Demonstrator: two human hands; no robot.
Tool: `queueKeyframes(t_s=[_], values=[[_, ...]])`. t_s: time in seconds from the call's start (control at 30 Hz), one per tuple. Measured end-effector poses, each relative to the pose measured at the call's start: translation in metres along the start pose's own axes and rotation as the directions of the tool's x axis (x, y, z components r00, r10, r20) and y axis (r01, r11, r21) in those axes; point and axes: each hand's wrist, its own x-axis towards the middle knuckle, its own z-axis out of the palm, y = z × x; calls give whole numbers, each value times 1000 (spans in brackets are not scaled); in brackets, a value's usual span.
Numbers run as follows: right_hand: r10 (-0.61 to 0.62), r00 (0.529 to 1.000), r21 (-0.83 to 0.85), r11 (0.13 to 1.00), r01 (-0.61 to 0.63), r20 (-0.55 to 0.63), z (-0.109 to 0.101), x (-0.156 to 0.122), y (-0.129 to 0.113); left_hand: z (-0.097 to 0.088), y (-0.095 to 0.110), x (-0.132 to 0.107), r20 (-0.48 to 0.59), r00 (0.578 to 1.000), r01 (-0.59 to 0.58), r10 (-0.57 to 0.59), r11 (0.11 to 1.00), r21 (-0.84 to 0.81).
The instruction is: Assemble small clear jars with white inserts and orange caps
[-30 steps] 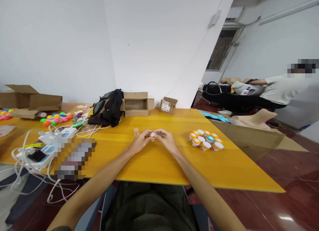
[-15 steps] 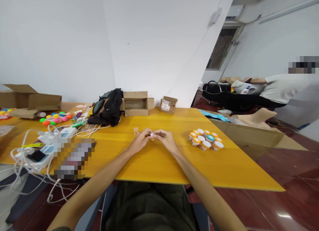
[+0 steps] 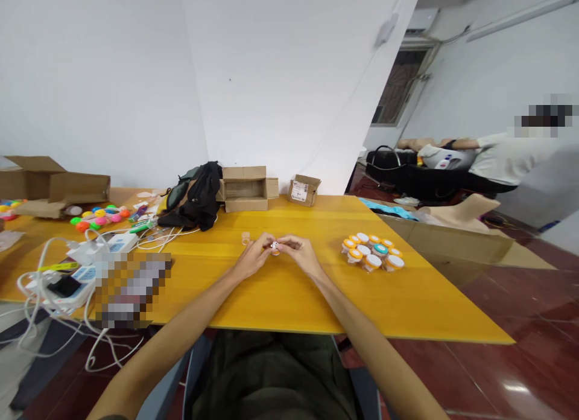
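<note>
My left hand (image 3: 253, 257) and my right hand (image 3: 299, 252) meet over the middle of the table, fingers closed. Between their fingertips is a small white piece with dark spots (image 3: 274, 245); its exact kind is too small to make out. An orange-edged part (image 3: 275, 251) shows just beneath it, partly hidden by the fingers. Close by on the left stands a small clear jar (image 3: 245, 239) with no lid visible on it. Farther right, several small jars (image 3: 373, 262) are grouped together, with white lids ringed in orange and one teal lid.
The yellow table (image 3: 289, 305) carries an open cardboard box (image 3: 246, 197), a smaller box (image 3: 304, 190) and a black bag (image 3: 199, 197) at the back. Power strips (image 3: 84, 281), cables and colourful balls (image 3: 102, 216) lie left. A person in a white shirt (image 3: 502, 157) is at far right.
The view has shifted very slightly. Both hands stay together at the same spot, still on the small spotted piece, which appears slightly turned; the jars have not moved.
</note>
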Motion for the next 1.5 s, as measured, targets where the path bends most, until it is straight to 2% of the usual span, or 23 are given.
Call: queueKeyframes(t_s=[0.37, 0.53, 0.63, 0.83, 1.07, 1.27, 1.37, 1.5], values=[[-26, 1000, -7, 1000, 26, -9, 1, 1, 2, 2, -5, 0, 13, 1000, -14, 15, 1000, -28], [40, 999, 38, 999, -39, -23, 2, 0, -4, 2, -6, 2, -74, 991, -114, 115, 993, 13], [68, 997, 77, 995, -66, -34, 3, -1, -5, 1, -4, 3, -141, 980, -134, 140, 990, 53], [84, 996, 103, 991, -87, 28, 4, -2, -7, 0, -2, 5, -141, 981, -126, 132, 991, 51], [23, 999, 68, 998, -20, -35, 3, -1, -11, -2, 1, 5, -169, 981, -69, 92, 989, 134], [-5, 987, 55, 998, 14, -162, 0, -2, -12, -19, -2, 5, -246, 967, 3, 64, 965, 263], [-3, 978, 80, 997, 20, -206, 0, -2, -11, -28, -2, 3, -189, 982, 88, -14, 917, 390], [4, 976, 104, 994, 19, -219, -1, -2, -10, -31, -2, -2, -76, 986, 167, -151, 798, 579]])
